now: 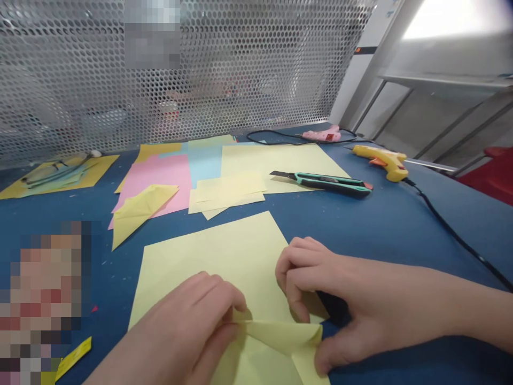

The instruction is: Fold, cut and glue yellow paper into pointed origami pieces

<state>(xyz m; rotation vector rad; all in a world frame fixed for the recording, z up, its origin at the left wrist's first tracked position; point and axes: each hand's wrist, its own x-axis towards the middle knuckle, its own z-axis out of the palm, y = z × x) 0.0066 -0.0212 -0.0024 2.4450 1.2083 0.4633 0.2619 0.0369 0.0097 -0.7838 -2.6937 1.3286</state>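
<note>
A pale yellow sheet [208,262] lies on the blue table in front of me, and a folded piece of pale yellow paper [280,347] rests over its near part. My left hand [200,315] pinches the folded paper's upper left edge between thumb and fingers. At the paper's right end is my right hand [320,294], its thumb on the right edge and its curled fingers over the top side, with a gap between thumb and fingers. The undersides of both hands are hidden.
A green-black cutter [332,183] lies behind, blade out. Yellow glue gun [382,160] and pink glue gun [323,134] with cables are at the back right. Pink paper [160,176], a folded yellow piece [140,208] and small cream sheets [228,191] lie behind. A perforated metal panel [200,80] stands beyond.
</note>
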